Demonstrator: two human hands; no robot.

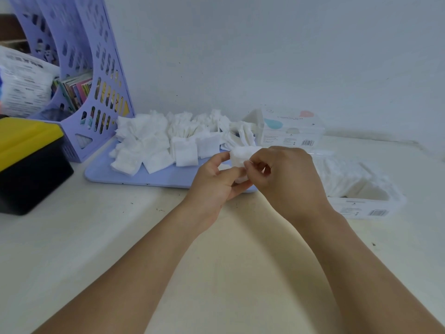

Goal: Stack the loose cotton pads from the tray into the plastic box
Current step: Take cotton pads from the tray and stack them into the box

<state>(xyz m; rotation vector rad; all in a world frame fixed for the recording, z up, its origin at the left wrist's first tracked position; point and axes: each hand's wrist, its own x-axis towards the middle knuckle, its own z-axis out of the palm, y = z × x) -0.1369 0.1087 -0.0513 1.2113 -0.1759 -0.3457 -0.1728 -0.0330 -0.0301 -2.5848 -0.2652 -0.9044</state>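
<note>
Head view: I see my left hand (218, 175) and right hand (286, 174) together pinching a small bunch of cotton pads (239, 156) over the near right corner of the lilac tray (134, 175). More loose pads (154, 143) cover the tray. The plastic box (361, 206), part-filled, sits right of my hands on the surface (96, 237)

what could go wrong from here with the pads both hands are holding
1. Both the left hand and right hand pinch a small bunch of cotton pads above the tray edge; a loose pad could slip onto the table, which shows dark specks.
2. The open plastic box already looks fairly full, so pushing more in may crumple the stacked pads.
</note>
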